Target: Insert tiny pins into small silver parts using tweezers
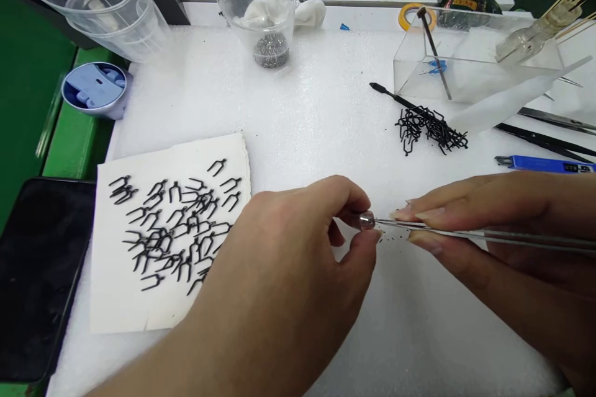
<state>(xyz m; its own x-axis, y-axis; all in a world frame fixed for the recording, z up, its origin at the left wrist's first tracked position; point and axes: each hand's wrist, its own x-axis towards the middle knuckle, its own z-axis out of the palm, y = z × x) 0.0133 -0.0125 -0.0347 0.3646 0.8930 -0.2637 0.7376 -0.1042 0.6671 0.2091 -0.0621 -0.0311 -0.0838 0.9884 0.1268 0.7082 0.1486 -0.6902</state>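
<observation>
Between the thumb and fingers of my left hand (298,260) is a small shiny metal piece (367,220), rounded and silvery; its exact kind is too small to make out. My right hand (503,236) pinches a pair of thin metal tweezers (484,236), whose tips point left and meet the shiny piece. Tiny dark specks lie on the white table between the hands. Left of my left hand, a sheet of white card (116,298) carries many small black fork-shaped pieces (190,223). Beyond my right hand lies a heap of similar black pieces (433,127).
A black phone (41,273) lies at the left edge, below a light-blue case (97,90). Clear plastic cups (256,18) stand at the back. At right are a clear acrylic box (475,80), a black-handled tool (395,98), a blue cutter (549,164) and yellow tape (405,15).
</observation>
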